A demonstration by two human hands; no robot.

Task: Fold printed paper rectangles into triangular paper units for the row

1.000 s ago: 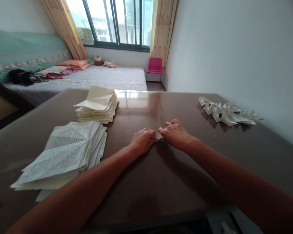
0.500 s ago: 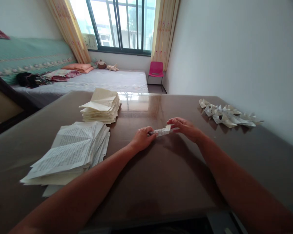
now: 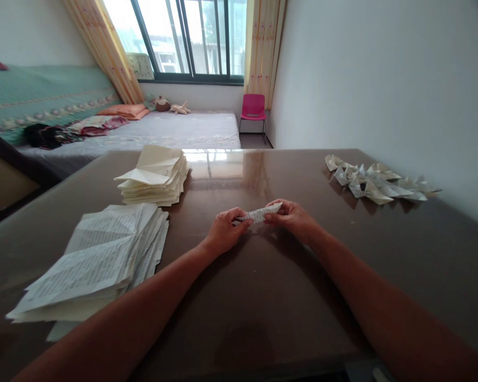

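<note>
At the middle of the frame, the left hand (image 3: 226, 228) has its grip closed down to a pinch on the left end of a small folded paper (image 3: 258, 215), printed with text; the right hand (image 3: 290, 216) pinches the right part, thumb in front, its tip poking up past the fingers. Bare bench (image 3: 231, 313) lies below them. At lower left, a pile of printed sheets (image 3: 87, 260) is partly covered by the left forearm (image 3: 159, 302); just behind it, left of centre, sits a yellowish stack of paper (image 3: 155, 178). Folded paper shapes (image 3: 376, 185) crowd together at right, near the wall (image 3: 382, 79). Beyond the bench are a bed (image 3: 199, 127), upper left, and a pink chair (image 3: 254, 107), top centre.
</note>
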